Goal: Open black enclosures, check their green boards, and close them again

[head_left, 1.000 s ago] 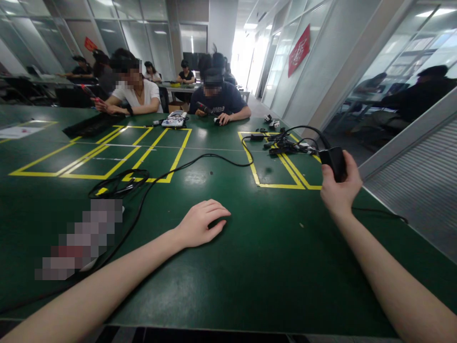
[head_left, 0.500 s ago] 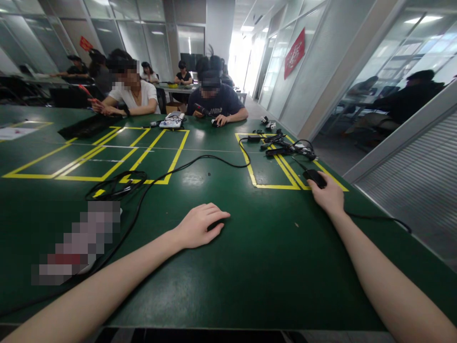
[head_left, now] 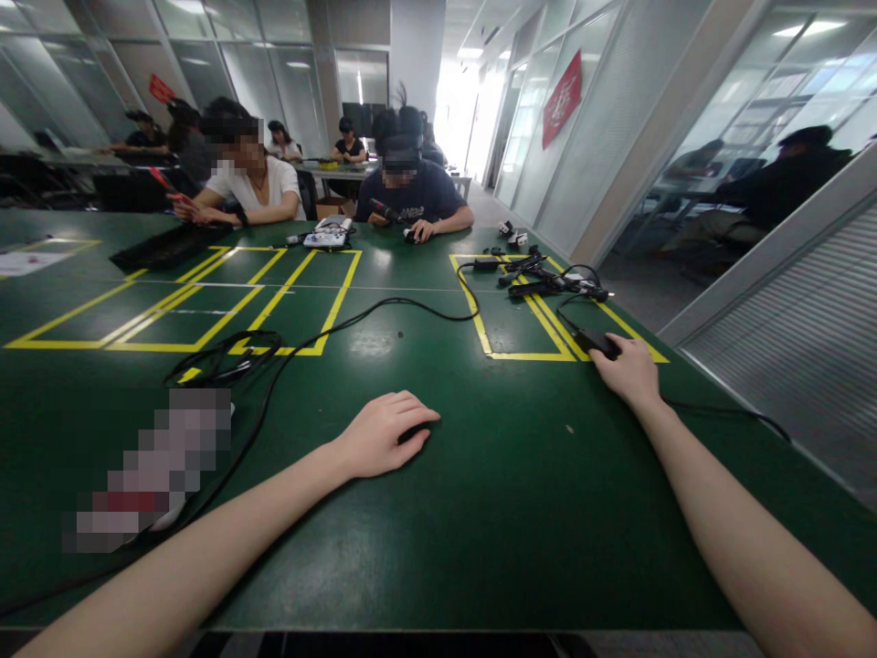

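My left hand rests on the green table with fingers stretched out and thumb apart, holding nothing. Off to the right, my right hand is closed around a black power adapter, low over the table by a yellow tape line. One cord runs from the adapter towards a tangle of black cables, and a black cable trails past my right wrist to the table's right edge. My fingers partly cover the adapter.
A coiled black cable and a blurred-out, phone-shaped object lie at left. One long cord crosses the table. A white power strip, a black tray and two seated people are across from me.
My right hand has tipped the adapter down flatter towards the table, and its cord has shifted slightly left. My left hand stays in place.
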`<act>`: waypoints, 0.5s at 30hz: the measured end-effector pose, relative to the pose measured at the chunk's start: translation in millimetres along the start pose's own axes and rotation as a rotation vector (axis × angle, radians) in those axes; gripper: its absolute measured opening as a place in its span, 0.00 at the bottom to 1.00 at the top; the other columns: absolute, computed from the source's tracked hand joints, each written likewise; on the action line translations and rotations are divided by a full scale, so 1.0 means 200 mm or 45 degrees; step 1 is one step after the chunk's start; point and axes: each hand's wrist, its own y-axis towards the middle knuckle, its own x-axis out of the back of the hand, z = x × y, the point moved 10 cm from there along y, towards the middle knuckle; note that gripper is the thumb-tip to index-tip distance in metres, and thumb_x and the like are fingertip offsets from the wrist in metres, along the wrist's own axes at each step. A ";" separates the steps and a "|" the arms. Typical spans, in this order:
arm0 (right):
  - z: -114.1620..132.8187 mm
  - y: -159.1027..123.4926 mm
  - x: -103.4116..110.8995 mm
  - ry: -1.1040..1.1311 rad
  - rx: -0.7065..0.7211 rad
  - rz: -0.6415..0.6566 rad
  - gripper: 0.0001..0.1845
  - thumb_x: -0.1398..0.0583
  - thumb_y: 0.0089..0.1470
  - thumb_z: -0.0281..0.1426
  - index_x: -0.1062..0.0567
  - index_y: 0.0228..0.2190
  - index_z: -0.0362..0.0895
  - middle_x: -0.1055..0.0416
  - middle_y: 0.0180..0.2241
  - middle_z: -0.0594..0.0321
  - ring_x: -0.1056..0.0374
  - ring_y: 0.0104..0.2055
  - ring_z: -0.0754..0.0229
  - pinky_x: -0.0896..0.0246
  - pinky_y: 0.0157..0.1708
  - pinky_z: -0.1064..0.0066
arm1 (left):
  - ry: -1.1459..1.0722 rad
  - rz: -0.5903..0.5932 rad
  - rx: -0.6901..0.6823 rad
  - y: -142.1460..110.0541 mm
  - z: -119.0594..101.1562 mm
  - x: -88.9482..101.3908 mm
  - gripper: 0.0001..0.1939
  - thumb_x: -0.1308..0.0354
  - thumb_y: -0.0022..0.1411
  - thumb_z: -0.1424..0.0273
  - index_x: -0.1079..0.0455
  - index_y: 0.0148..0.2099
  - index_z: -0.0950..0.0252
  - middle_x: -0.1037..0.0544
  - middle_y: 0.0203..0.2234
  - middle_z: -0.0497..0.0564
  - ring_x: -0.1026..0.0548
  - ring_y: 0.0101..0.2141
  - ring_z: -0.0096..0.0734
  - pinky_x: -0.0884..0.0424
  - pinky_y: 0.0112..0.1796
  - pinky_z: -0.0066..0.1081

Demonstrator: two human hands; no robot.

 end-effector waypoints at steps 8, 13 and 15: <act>-0.04 -0.05 0.12 0.290 -0.488 0.002 0.22 0.42 0.60 0.34 0.21 0.50 0.35 0.22 0.33 0.47 0.26 0.42 0.45 0.35 0.49 0.56 | -0.030 0.021 0.017 0.01 0.00 0.00 0.13 0.46 0.71 0.72 0.24 0.52 0.62 0.17 0.43 0.54 0.21 0.45 0.37 0.23 0.48 0.39; -0.06 -0.08 0.12 0.420 -0.643 0.053 0.23 0.48 0.64 0.32 0.21 0.49 0.28 0.30 0.18 0.54 0.32 0.22 0.52 0.35 0.30 0.63 | -0.027 0.026 0.005 0.01 0.00 0.00 0.12 0.46 0.71 0.71 0.24 0.51 0.62 0.17 0.44 0.54 0.21 0.46 0.38 0.24 0.48 0.38; -0.07 -0.08 0.11 0.483 -0.684 0.051 0.26 0.49 0.64 0.30 0.26 0.55 0.26 0.26 0.23 0.49 0.35 0.19 0.56 0.38 0.25 0.65 | -0.026 0.028 0.004 0.01 0.00 0.00 0.12 0.46 0.71 0.71 0.23 0.50 0.62 0.17 0.45 0.54 0.21 0.46 0.38 0.24 0.48 0.38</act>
